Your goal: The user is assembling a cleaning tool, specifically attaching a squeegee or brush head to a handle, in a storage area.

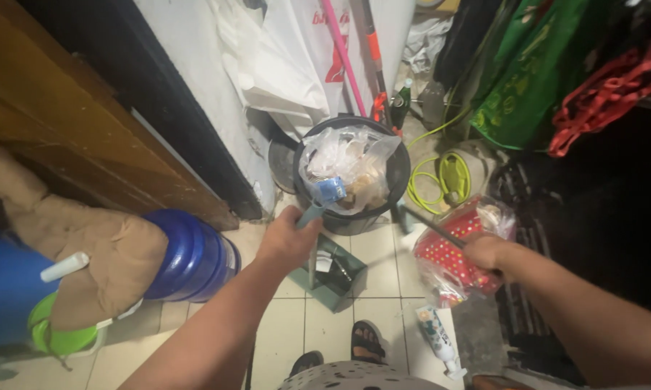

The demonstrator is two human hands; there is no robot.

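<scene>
Both forearms are extended forward over a pale tiled floor point(383, 253). The left hand point(288, 242) is closed in a fist around a light blue handle point(312, 214), whose blue tip is held at the rim of a round black bin point(398, 173) at twelve o'clock, lined with crinkled clear plastic. The right hand point(488, 253) is clenched on a thin dark rod point(434, 227) and a glossy red dotted bag point(452, 253). A toothpaste tube point(437, 339) lies at five o'clock.

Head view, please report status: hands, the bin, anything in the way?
Left hand grips teal handle over black bin. Right hand holds dark stick. Bin full of plastic bags. Dustpan on floor below.
</scene>
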